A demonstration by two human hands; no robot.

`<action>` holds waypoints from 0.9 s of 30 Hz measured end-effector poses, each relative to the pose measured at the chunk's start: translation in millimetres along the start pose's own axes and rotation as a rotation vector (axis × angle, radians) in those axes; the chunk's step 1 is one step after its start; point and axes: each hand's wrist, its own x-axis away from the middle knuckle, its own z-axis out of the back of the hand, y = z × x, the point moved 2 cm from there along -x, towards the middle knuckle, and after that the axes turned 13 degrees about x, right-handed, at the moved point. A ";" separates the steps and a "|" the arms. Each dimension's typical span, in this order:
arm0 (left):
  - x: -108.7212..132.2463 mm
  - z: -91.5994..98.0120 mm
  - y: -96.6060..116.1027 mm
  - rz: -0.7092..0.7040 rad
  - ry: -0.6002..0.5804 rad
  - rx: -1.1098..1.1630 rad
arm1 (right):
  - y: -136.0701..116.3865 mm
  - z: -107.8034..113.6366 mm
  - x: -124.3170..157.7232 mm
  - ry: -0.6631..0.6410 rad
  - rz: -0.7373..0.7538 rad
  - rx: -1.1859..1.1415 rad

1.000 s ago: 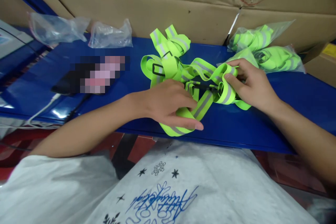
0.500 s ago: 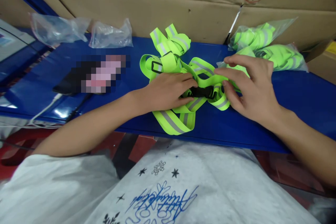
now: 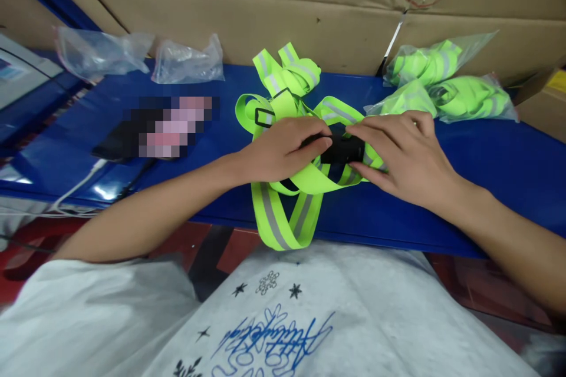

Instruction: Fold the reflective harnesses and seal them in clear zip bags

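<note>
A tangle of neon yellow-green reflective straps [image 3: 283, 218] with grey stripes lies on the blue table, one loop hanging towards the front edge. In its middle is a black plastic buckle [image 3: 340, 149]. My left hand [image 3: 287, 147] pinches the buckle's left end between thumb and fingers. On the other side, the fingertips and thumb of my right hand [image 3: 398, 153] close on the buckle's right end, where a strap joins it. A black strap slider [image 3: 264, 117] shows on the webbing beyond my left hand.
Bagged reflective straps [image 3: 473, 97] lie at the back right of the blue table [image 3: 495, 177]. Two clear plastic bags [image 3: 190, 60] rest at the back left. A dark phone-like device [image 3: 117, 138] with a white cable lies left, partly pixelated. Cardboard boxes [image 3: 247, 17] line the back.
My right hand has come in from the right and closed on the buckle. My left hand has shifted its grip on it. The front strap loop has slid nearer to me.
</note>
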 end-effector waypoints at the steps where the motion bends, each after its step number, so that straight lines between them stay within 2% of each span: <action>1: -0.4 0.1 -0.4 0.031 0.003 0.054 | 1.1 -1.6 0.4 -0.004 0.002 0.006; 5: -1.8 1.5 -2.3 0.121 -0.003 0.172 | 1.4 -5.7 1.6 -0.056 0.009 -0.010; 10: -3.5 6.1 -5.2 0.149 0.012 0.223 | 0.7 -3.4 0.6 -0.080 0.053 -0.022; 18: -4.9 3.8 -7.6 0.051 0.037 0.155 | -8.1 6.2 -1.1 -0.143 -0.003 0.185; 22: -0.1 -2.5 -3.5 -0.028 0.036 -0.009 | -12.6 3.9 -1.6 -0.161 0.014 0.255; 27: 6.5 -10.5 11.4 -0.169 0.102 -0.388 | -18.5 1.3 -3.1 -0.120 0.051 0.257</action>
